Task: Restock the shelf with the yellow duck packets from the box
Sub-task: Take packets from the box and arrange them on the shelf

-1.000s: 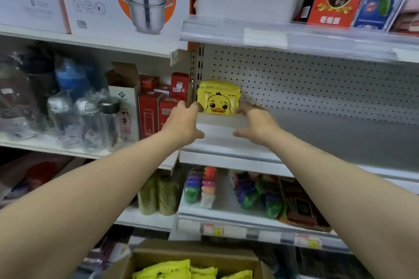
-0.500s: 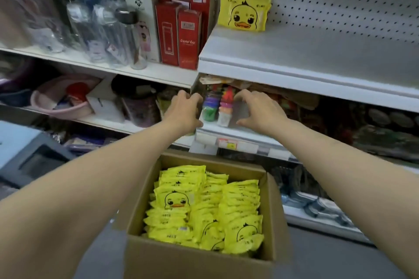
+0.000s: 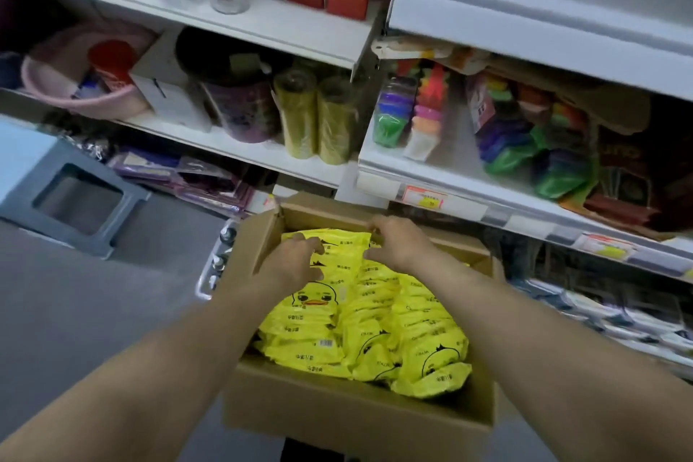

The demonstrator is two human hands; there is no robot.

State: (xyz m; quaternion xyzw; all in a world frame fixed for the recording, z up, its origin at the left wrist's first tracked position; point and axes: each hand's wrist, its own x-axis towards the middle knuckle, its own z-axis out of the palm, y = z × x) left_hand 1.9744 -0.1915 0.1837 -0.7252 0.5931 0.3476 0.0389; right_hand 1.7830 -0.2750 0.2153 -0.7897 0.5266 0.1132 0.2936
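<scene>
**Both hands in the box of duck packets**

The open cardboard box point(image 3: 356, 420) holds nothing but yellow duck packets point(image 3: 360, 334), packed in two rows that run from its near wall to its far wall. In the left row the packets lie nearly flat and overlap. Their long sides run across the box, and the one clear duck face looks up with its head toward the far wall. The right-row packets lean on one another at a slant (the duck at the near end of the box sits tilted).

The left hand point(image 3: 290, 266) is over the far left of the pile, its fingers loosely bent and a little spread, with the tips touching the top packets. The right hand point(image 3: 397, 242) is at the box's far wall, its fingers curled close together over the far end of the pile. Whether they pinch a packet cannot be told.

Above and beyond the box is the bare grey shelf point(image 3: 525, 30). Left of the box stands a grey stool point(image 3: 75, 199).
</scene>
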